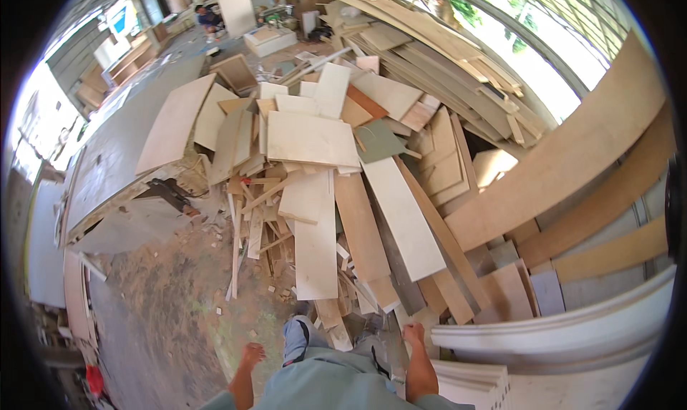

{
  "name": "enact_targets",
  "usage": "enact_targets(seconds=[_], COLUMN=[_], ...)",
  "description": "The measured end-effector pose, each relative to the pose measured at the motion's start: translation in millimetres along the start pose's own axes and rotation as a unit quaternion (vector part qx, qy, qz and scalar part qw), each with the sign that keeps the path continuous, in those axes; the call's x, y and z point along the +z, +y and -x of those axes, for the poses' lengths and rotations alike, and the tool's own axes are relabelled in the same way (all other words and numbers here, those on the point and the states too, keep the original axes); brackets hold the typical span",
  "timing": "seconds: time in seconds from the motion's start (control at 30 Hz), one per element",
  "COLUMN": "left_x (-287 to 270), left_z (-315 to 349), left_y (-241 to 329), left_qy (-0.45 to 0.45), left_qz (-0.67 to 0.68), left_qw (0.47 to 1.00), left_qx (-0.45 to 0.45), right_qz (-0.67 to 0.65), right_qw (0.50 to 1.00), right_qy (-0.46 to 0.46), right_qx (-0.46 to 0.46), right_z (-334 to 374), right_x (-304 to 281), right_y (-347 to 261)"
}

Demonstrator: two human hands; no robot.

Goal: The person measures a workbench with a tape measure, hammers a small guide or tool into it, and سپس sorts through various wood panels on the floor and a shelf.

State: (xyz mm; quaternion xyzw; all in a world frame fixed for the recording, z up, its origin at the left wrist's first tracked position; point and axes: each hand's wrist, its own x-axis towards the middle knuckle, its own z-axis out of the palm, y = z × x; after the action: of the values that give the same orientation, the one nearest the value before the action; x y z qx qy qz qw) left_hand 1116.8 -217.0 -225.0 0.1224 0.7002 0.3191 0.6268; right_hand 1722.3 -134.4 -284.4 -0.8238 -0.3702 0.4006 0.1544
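My left hand (pixel 252 354) hangs beside my left thigh over the dirty floor, its fingers loosely curled and nothing in them. On the other side, my right hand (pixel 413 333) is also curled and holds nothing; it is nearest to the ends of some leaning boards and the stack of white curved panels (pixel 544 338). In front of my feet rises a heap of wood offcuts. A wide pale panel (pixel 311 139) lies across its top. Long boards slope down toward me, among them a cream board (pixel 315 245), a tan board (pixel 361 227) and a white board (pixel 404 220).
Thin scrap sticks (pixel 236 245) jut from the heap's left side. A large grey-topped table (pixel 136 152) stands at left. Long sheets (pixel 436 59) are piled at the back right, and wide curved boards (pixel 565 152) stretch along the right. A person (pixel 207 18) is low down far back.
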Motion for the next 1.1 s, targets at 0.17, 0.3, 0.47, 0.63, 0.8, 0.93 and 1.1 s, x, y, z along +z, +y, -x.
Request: enact_targets(seconds=[0.17, 0.3, 0.47, 0.63, 0.8, 0.93, 1.1], left_x=[94.9, 114.9, 127.8, 118.9, 87.3, 46.6, -78.9], left_z=[71.9, 102.0, 118.4, 106.7, 94.5, 87.3, 71.3], left_y=[-48.7, -98.4, -136.4, -153.9, -124.1, -102.1, -136.7], left_qy=[0.028, 0.114, 0.173, 0.181, 0.164, 0.176, 0.215], left_qz=[-0.133, -0.067, -0.006, 0.038, 0.014, 0.064, 0.075], left_qw=[0.989, 0.988, 0.981, 0.981, 0.986, 0.982, 0.974], left_qx=[-0.052, -0.081, -0.082, -0.061, -0.010, 0.038, 0.005], right_qz=[-0.051, -0.024, -0.027, 0.004, 0.000, 0.139, 0.062], right_qw=[0.997, 0.994, 0.986, 0.981, 0.981, 0.973, 0.984], right_qy=[-0.043, -0.084, -0.156, -0.185, -0.176, -0.137, -0.169], right_qx=[0.042, 0.062, 0.056, -0.054, -0.085, -0.125, 0.012], right_z=[-14.9, -27.7, -42.2, -29.3, -16.0, -3.6, 59.5], right_x=[-55.3, -71.3, -54.6, -28.1, 9.2, 40.9, 125.4], right_y=[2.5, 16.5, 5.6, -75.1, -111.3, -105.2, -131.6])
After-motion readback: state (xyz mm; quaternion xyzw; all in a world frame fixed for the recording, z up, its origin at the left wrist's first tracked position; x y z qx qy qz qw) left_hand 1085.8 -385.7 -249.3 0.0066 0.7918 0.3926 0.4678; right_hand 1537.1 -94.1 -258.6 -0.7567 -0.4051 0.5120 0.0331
